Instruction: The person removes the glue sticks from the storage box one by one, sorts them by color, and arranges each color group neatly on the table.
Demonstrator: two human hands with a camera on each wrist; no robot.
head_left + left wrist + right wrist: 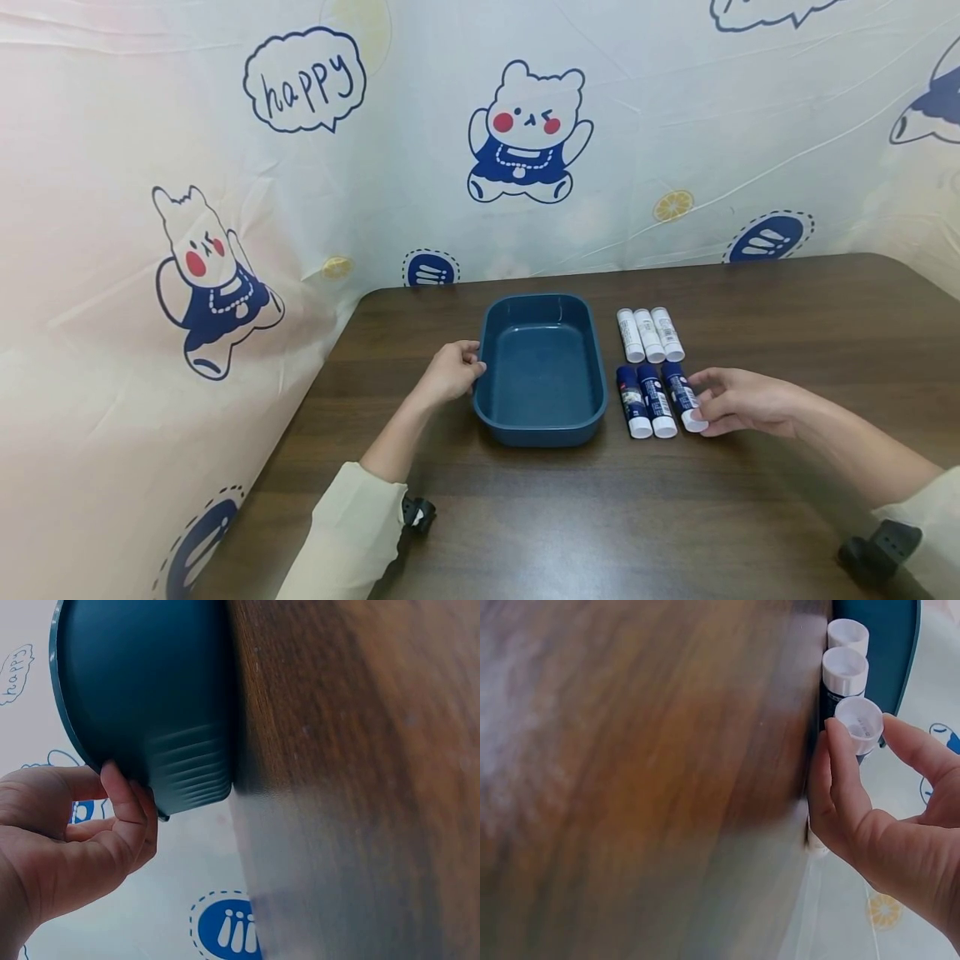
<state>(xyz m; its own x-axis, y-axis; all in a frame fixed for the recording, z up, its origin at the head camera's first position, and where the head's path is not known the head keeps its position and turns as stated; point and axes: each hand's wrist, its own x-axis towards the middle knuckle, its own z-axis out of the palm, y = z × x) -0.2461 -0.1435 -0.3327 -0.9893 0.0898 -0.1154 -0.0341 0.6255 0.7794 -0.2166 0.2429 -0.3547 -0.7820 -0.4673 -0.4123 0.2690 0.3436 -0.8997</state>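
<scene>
A deep teal rectangular tub (540, 436) stands at the middle of the table. At its left side my left hand (449, 372) pinches the rim between thumb and fingers; the left wrist view shows the fingertips on the tub's outer wall (150, 682). My right hand (738, 402) pinches the rightmost blue glue stick (681, 392) near its white end, with thumb on one side and fingers on the other. Two more blue glue sticks (632, 400) (657, 400) lie side by side just left of it. In the right wrist view, the held stick's white end (859, 724) faces the camera.
Behind the blue sticks, three white glue sticks (649, 335) lie in a row, right of the tub. The brown wooden table (540, 517) runs back to a cloth backdrop (420, 175) with printed cartoon figures. Dark bands (418, 514) sit at both wrists.
</scene>
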